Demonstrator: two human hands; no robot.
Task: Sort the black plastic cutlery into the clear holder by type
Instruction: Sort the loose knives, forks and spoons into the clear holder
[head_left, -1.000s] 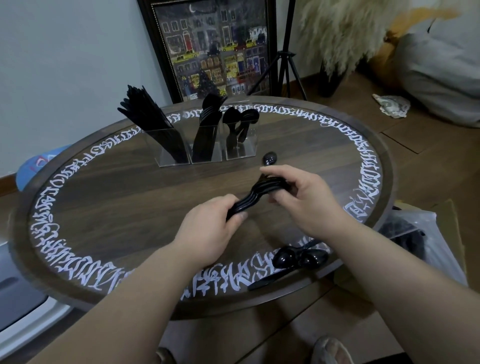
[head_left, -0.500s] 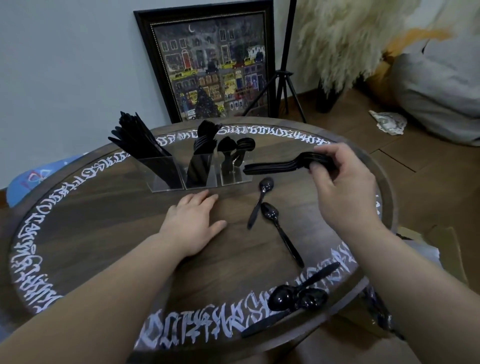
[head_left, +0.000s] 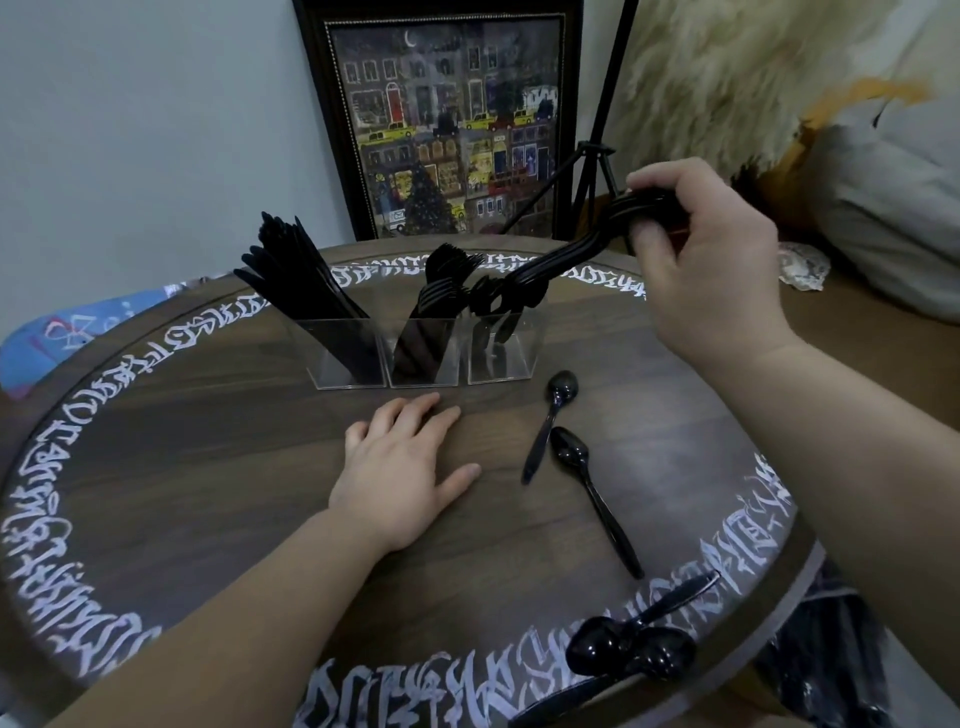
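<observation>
The right hand (head_left: 696, 249) grips a stacked bundle of black plastic spoons (head_left: 582, 247) by the bowl end, fingers (head_left: 649, 236) curled round it, the handles angled down into the right compartment of the clear holder (head_left: 498, 358). That holder stands toward the far side of the round wooden table (head_left: 208, 467); its left compartment carries black knives (head_left: 296, 275), the middle one black forks (head_left: 441, 291). The left hand (head_left: 405, 478) lies flat on the table just in front of the holder, fingers straight and holding nothing. Two loose spoons (head_left: 571, 457) lie to its right, and a small heap of spoons (head_left: 634, 649) sits at the near rim. A framed painting (head_left: 447, 119) leans against the wall behind.
</observation>
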